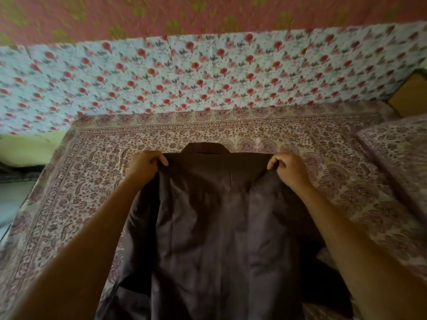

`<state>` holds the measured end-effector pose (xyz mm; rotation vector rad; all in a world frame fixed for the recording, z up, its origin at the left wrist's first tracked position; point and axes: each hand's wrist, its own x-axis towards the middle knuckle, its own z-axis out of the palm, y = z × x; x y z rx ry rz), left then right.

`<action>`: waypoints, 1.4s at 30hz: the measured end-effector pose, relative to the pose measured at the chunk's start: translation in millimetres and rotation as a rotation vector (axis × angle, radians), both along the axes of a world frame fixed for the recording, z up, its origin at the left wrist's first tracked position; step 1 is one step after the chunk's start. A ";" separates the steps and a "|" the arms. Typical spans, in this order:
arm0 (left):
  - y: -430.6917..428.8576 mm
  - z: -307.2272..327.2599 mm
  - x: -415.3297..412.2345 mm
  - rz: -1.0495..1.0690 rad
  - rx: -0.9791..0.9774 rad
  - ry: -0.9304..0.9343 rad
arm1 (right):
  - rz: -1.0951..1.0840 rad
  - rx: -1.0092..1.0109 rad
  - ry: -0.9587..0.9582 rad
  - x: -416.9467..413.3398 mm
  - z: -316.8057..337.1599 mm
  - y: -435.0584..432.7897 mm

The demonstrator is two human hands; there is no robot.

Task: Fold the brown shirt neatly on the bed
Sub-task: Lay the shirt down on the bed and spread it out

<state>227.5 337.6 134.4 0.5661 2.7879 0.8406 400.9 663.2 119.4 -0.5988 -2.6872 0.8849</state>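
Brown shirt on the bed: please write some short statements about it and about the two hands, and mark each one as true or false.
1. The left hand grips the brown shirt at one shoulder. True.
2. The right hand lies flat and open on the bed sheet. False: it pinches the shirt's other shoulder.
3. The collar points away from the person. True.
4. The shirt is already folded into a small square. False: it lies spread out at full length, running toward the person.
5. The bed sheet is plain white. False: it has a dense printed pattern.
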 end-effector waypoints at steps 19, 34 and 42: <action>106.9 -237.3 -163.3 -0.172 -0.664 0.013 | 0.075 0.449 -0.537 -175.3 -220.3 44.0; 84.0 -279.8 -213.5 0.372 -0.071 -0.249 | -0.277 0.244 -0.319 -206.6 -277.3 94.9; 80.2 -258.7 -233.4 0.229 0.040 -0.176 | -0.354 -0.020 -0.216 -217.4 -267.6 114.9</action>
